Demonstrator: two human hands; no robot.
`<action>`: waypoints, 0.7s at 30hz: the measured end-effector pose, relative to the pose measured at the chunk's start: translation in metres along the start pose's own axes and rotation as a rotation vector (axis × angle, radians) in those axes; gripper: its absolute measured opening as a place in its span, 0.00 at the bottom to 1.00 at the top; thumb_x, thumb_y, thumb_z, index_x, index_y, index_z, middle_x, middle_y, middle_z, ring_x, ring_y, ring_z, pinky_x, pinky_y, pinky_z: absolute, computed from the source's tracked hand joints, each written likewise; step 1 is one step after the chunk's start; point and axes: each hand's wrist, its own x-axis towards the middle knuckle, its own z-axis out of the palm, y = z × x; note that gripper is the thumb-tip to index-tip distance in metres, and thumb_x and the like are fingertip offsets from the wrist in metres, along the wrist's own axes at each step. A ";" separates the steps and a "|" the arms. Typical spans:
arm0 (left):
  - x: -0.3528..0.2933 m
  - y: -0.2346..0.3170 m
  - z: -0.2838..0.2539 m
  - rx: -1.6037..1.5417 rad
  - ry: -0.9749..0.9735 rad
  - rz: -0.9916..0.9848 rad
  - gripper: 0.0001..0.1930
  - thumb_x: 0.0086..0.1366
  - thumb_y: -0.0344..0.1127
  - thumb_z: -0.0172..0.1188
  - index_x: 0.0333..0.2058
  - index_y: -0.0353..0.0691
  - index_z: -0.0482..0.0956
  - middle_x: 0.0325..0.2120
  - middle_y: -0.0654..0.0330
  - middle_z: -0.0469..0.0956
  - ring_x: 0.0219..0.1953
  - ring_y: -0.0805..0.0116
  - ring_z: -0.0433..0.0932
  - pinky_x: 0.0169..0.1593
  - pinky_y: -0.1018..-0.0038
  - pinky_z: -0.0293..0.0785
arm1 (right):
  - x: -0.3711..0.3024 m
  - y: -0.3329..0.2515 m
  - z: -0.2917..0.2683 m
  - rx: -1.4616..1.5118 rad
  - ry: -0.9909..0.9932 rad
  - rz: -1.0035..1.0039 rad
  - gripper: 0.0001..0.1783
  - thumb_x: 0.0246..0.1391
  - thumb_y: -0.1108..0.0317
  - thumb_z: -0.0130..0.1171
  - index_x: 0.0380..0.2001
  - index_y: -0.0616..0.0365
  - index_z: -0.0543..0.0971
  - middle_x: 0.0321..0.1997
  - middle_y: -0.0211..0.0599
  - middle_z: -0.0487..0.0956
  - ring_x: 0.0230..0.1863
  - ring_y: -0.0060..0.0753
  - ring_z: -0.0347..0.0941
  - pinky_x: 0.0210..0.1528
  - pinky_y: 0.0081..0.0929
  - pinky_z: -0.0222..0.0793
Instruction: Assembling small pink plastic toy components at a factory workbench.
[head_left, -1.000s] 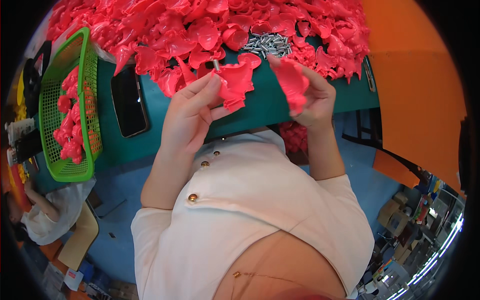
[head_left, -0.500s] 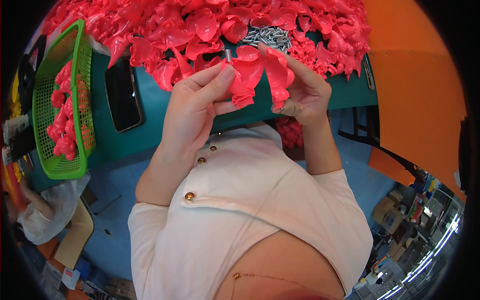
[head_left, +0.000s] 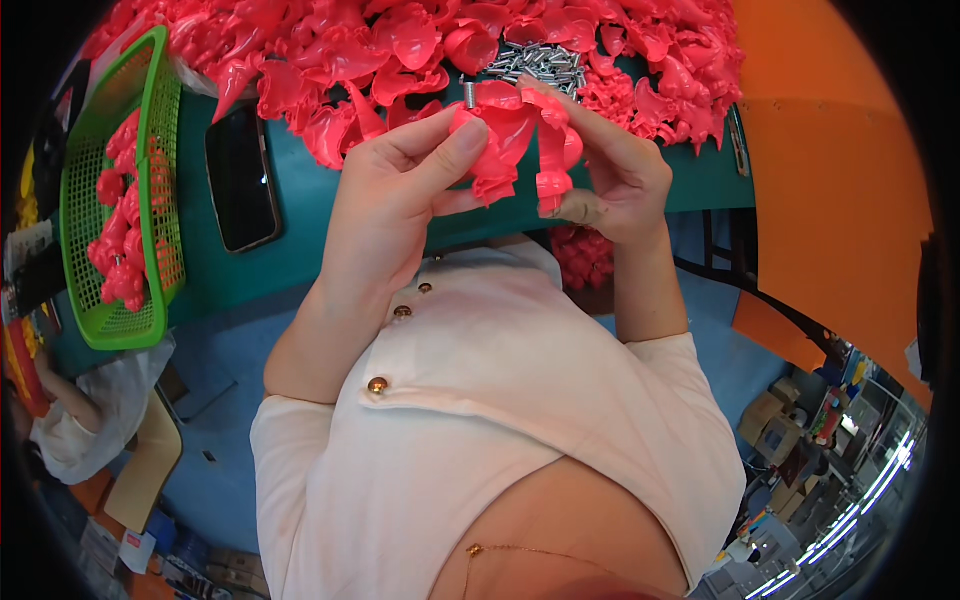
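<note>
My left hand [head_left: 408, 180] pinches a hollow pink plastic shell piece [head_left: 503, 150] between thumb and fingers. A small silver metal cylinder [head_left: 469, 95] stands up at the upper left of this piece, by my fingertips. Closed on a second pink shell piece [head_left: 550, 160] is my right hand [head_left: 625, 180], with the piece turned edge-on. The two pieces are side by side, their upper parts close together; whether they touch there I cannot tell. Just beyond my hands lies a pile of silver metal cylinders [head_left: 540, 68] on the green table.
Heaps of pink shell pieces [head_left: 330, 50] cover the far side of the table [head_left: 300, 190]. On the left are a black phone [head_left: 243, 180] and a green basket [head_left: 165, 200] holding pink parts. An orange panel [head_left: 840, 180] stands at right. Another person's arm [head_left: 75, 400] shows at far left.
Both hands have drawn the two shell pieces nearer each other. The right piece has turned more edge-on, and the view has shifted slightly.
</note>
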 end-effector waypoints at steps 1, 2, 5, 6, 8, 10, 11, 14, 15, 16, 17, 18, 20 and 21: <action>0.000 0.001 0.001 0.010 -0.003 0.011 0.17 0.60 0.36 0.59 0.45 0.30 0.74 0.35 0.58 0.78 0.37 0.74 0.78 0.39 0.77 0.79 | 0.000 0.000 0.000 -0.026 -0.001 -0.002 0.41 0.35 0.62 0.71 0.52 0.72 0.67 0.55 0.53 0.70 0.57 0.46 0.66 0.59 0.36 0.60; 0.000 0.001 0.002 0.009 -0.002 0.009 0.17 0.60 0.36 0.59 0.45 0.30 0.74 0.35 0.58 0.78 0.37 0.74 0.78 0.39 0.77 0.79 | 0.001 -0.001 0.000 -0.052 -0.002 -0.003 0.41 0.35 0.62 0.71 0.52 0.72 0.67 0.55 0.52 0.70 0.57 0.46 0.66 0.59 0.35 0.60; 0.000 0.001 0.004 0.023 -0.006 0.043 0.18 0.60 0.35 0.59 0.46 0.29 0.74 0.36 0.58 0.78 0.37 0.73 0.78 0.40 0.77 0.79 | 0.004 -0.006 0.000 -0.159 -0.066 -0.010 0.42 0.37 0.60 0.69 0.52 0.76 0.65 0.54 0.63 0.67 0.58 0.56 0.63 0.60 0.45 0.57; 0.000 0.001 0.004 0.019 -0.015 0.057 0.18 0.61 0.34 0.58 0.46 0.29 0.73 0.36 0.58 0.78 0.37 0.73 0.78 0.40 0.76 0.79 | 0.005 -0.008 0.001 -0.158 -0.068 -0.012 0.42 0.37 0.60 0.69 0.52 0.76 0.65 0.54 0.63 0.67 0.58 0.56 0.63 0.60 0.45 0.57; 0.001 0.000 0.005 0.015 -0.025 0.068 0.18 0.61 0.34 0.58 0.46 0.28 0.73 0.36 0.57 0.78 0.37 0.72 0.78 0.41 0.76 0.79 | 0.007 -0.011 0.002 -0.266 -0.099 -0.008 0.41 0.35 0.61 0.69 0.52 0.73 0.66 0.54 0.59 0.69 0.58 0.54 0.64 0.60 0.44 0.57; -0.001 0.000 0.006 0.042 -0.010 0.096 0.18 0.61 0.32 0.57 0.48 0.28 0.72 0.37 0.56 0.77 0.37 0.71 0.78 0.41 0.75 0.79 | 0.008 -0.013 0.004 -0.313 -0.112 -0.017 0.41 0.35 0.62 0.69 0.52 0.72 0.67 0.55 0.57 0.69 0.59 0.54 0.64 0.60 0.43 0.57; -0.001 -0.001 0.006 0.043 -0.011 0.096 0.18 0.61 0.32 0.57 0.48 0.28 0.72 0.37 0.56 0.77 0.37 0.71 0.78 0.41 0.75 0.79 | 0.008 -0.014 0.005 -0.361 -0.125 -0.026 0.40 0.34 0.63 0.69 0.52 0.70 0.68 0.55 0.56 0.69 0.59 0.53 0.64 0.60 0.42 0.58; -0.003 -0.003 0.007 0.070 -0.012 0.115 0.19 0.61 0.31 0.57 0.49 0.28 0.71 0.37 0.55 0.77 0.38 0.71 0.78 0.41 0.75 0.79 | 0.010 -0.015 0.005 -0.406 -0.149 -0.037 0.40 0.33 0.64 0.70 0.52 0.69 0.68 0.55 0.55 0.70 0.59 0.53 0.64 0.60 0.41 0.59; -0.004 -0.003 0.007 0.083 -0.019 0.133 0.19 0.61 0.30 0.57 0.49 0.28 0.70 0.38 0.55 0.77 0.38 0.72 0.77 0.41 0.75 0.79 | 0.010 -0.016 0.006 -0.407 -0.149 -0.038 0.40 0.33 0.64 0.70 0.52 0.69 0.68 0.55 0.55 0.70 0.59 0.53 0.64 0.60 0.41 0.59; -0.004 -0.003 0.008 0.096 -0.025 0.151 0.19 0.61 0.30 0.57 0.49 0.28 0.70 0.38 0.55 0.77 0.38 0.72 0.77 0.41 0.75 0.79 | 0.010 -0.017 0.006 -0.421 -0.154 -0.038 0.40 0.33 0.64 0.70 0.52 0.69 0.68 0.55 0.55 0.69 0.59 0.53 0.64 0.60 0.40 0.59; -0.004 -0.003 0.008 0.096 -0.026 0.151 0.19 0.61 0.30 0.57 0.49 0.28 0.70 0.38 0.55 0.77 0.38 0.72 0.77 0.41 0.75 0.79 | 0.010 -0.017 0.007 -0.436 -0.158 -0.038 0.40 0.34 0.64 0.70 0.53 0.69 0.68 0.55 0.56 0.69 0.59 0.53 0.64 0.60 0.40 0.59; -0.004 -0.004 0.008 0.096 -0.028 0.148 0.19 0.61 0.29 0.57 0.50 0.27 0.69 0.38 0.55 0.77 0.39 0.72 0.77 0.42 0.76 0.78 | 0.009 -0.017 0.007 -0.436 -0.158 -0.038 0.40 0.34 0.64 0.70 0.53 0.69 0.68 0.55 0.56 0.69 0.59 0.53 0.64 0.60 0.40 0.59; -0.004 -0.005 0.008 0.097 -0.031 0.145 0.20 0.60 0.28 0.58 0.50 0.27 0.69 0.38 0.55 0.77 0.39 0.72 0.77 0.43 0.76 0.77 | 0.008 -0.017 0.008 -0.459 -0.156 -0.045 0.41 0.34 0.64 0.70 0.53 0.70 0.67 0.56 0.55 0.68 0.59 0.52 0.64 0.60 0.39 0.59; -0.004 -0.007 0.008 0.152 -0.040 0.189 0.21 0.59 0.26 0.58 0.51 0.27 0.68 0.39 0.54 0.77 0.40 0.72 0.76 0.44 0.77 0.76 | 0.008 -0.017 0.008 -0.459 -0.155 -0.045 0.41 0.34 0.64 0.70 0.53 0.70 0.67 0.56 0.55 0.68 0.59 0.52 0.64 0.60 0.39 0.59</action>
